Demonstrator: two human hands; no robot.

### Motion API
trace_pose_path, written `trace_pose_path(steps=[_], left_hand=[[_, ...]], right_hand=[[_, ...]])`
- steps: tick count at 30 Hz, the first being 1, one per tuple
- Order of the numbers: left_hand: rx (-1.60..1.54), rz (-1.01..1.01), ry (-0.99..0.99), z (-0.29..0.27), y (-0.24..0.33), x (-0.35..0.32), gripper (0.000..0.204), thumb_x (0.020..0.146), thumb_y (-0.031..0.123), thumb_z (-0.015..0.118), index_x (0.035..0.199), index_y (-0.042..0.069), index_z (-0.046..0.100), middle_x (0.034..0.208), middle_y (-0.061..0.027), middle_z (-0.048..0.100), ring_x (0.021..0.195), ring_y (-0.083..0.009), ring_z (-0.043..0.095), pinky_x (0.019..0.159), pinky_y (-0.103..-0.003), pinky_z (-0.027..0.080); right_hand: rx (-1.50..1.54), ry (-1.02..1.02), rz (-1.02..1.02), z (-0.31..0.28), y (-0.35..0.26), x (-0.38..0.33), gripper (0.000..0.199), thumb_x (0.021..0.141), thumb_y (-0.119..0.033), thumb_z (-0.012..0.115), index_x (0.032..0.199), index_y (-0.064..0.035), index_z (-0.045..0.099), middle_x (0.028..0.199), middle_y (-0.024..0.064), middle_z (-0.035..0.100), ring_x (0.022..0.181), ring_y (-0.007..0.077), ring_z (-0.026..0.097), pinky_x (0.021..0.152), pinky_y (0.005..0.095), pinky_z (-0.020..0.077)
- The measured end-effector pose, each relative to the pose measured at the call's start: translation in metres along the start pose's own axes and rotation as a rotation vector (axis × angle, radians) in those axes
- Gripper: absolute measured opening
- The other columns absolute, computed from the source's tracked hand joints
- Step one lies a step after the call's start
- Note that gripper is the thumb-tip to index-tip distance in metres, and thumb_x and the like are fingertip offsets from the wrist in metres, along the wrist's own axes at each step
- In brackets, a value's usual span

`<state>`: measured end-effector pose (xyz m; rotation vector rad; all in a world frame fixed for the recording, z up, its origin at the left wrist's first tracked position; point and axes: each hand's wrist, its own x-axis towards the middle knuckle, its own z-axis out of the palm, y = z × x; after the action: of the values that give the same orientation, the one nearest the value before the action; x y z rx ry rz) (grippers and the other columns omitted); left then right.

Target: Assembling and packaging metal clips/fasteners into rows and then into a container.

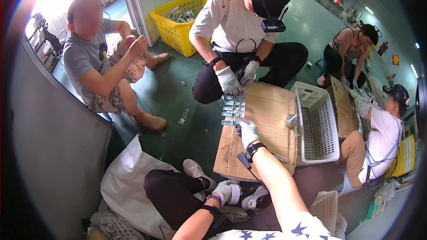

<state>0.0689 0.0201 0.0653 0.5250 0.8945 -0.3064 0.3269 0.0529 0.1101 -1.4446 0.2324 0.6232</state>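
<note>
My right hand [247, 132], in a white work glove, reaches out over a flat brown cardboard sheet [267, 124] and touches the nearest of several small pale blue pieces [233, 109] lined up in a column along its left edge. My left hand [224, 192], also gloved, rests low by my knee and grips a roll of white tape [235, 194]. Across the cardboard a person in a white shirt crouches, with gloved hands [235, 79] at the far end of the blue row. Whether my right fingers pinch a piece is hidden.
A white plastic basket [316, 124] stands on the cardboard's right side, with a small metal part [292, 119] beside it. A yellow crate [178, 18] sits behind. Another person sits at left, two more work at right. A white sack [126, 182] lies by my legs on the green floor.
</note>
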Motion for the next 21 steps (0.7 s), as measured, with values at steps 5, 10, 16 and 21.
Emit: trace_pose_path(steps=[5, 10, 16, 21], left_hand=[[-0.009, -0.020, 0.000, 0.005, 0.001, -0.004, 0.019, 0.079, 0.000, 0.066, 0.097, 0.003, 0.063, 0.081, -0.0135, 0.067, 0.064, -0.0247, 0.064, 0.056, -0.038, 0.053], [-0.013, -0.001, -0.004, -0.005, -0.007, 0.007, 0.019, 0.078, 0.000, 0.067, 0.096, 0.004, 0.063, 0.081, -0.0120, 0.067, 0.064, -0.0235, 0.064, 0.057, -0.038, 0.054], [0.086, 0.036, 0.010, -0.004, -0.004, 0.004, 0.021, 0.076, -0.001, 0.069, 0.095, 0.004, 0.064, 0.082, -0.0099, 0.066, 0.066, -0.0219, 0.063, 0.059, -0.036, 0.054], [0.120, 0.054, -0.013, -0.005, -0.010, 0.015, 0.021, 0.077, 0.000, 0.069, 0.097, 0.005, 0.064, 0.086, -0.0083, 0.067, 0.067, -0.0207, 0.063, 0.060, -0.034, 0.053]], right_hand=[[-0.044, 0.026, 0.018, 0.002, 0.002, -0.004, 0.006, 0.089, -0.015, 0.058, 0.088, -0.0096, 0.058, 0.068, 0.0008, 0.060, 0.048, 0.0082, 0.052, 0.041, 0.0219, 0.0414], [-0.112, -0.045, 0.123, -0.009, 0.011, 0.015, 0.011, 0.089, -0.016, 0.058, 0.084, -0.0074, 0.060, 0.065, 0.0008, 0.060, 0.047, 0.0090, 0.052, 0.039, 0.0209, 0.0400], [-0.277, -0.041, 0.173, -0.006, 0.009, 0.016, 0.015, 0.086, -0.018, 0.059, 0.079, -0.0051, 0.064, 0.063, 0.0034, 0.061, 0.047, 0.0110, 0.052, 0.041, 0.0242, 0.0388], [-0.517, 0.027, 0.115, -0.011, 0.004, 0.019, 0.022, 0.085, -0.022, 0.062, 0.078, -0.0011, 0.064, 0.063, 0.0074, 0.061, 0.048, 0.0151, 0.053, 0.044, 0.0298, 0.0400]])
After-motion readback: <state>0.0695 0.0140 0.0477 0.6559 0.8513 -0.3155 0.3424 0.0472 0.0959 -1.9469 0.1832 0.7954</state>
